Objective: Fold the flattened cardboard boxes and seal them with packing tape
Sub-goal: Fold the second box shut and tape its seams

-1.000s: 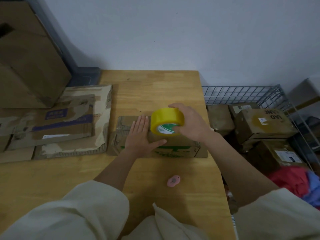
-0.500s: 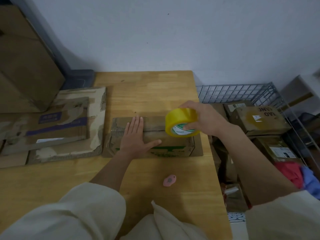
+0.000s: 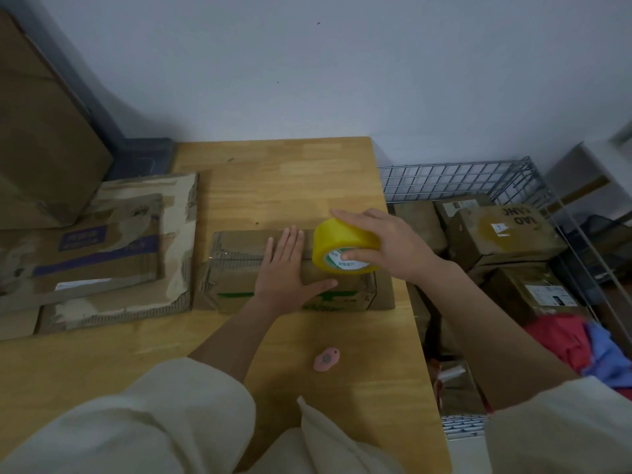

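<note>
table (image 3: 280, 172) | box (image 3: 236, 268) | flattened cardboard (image 3: 113, 254) | pink cutter (image 3: 326, 360)
</note>
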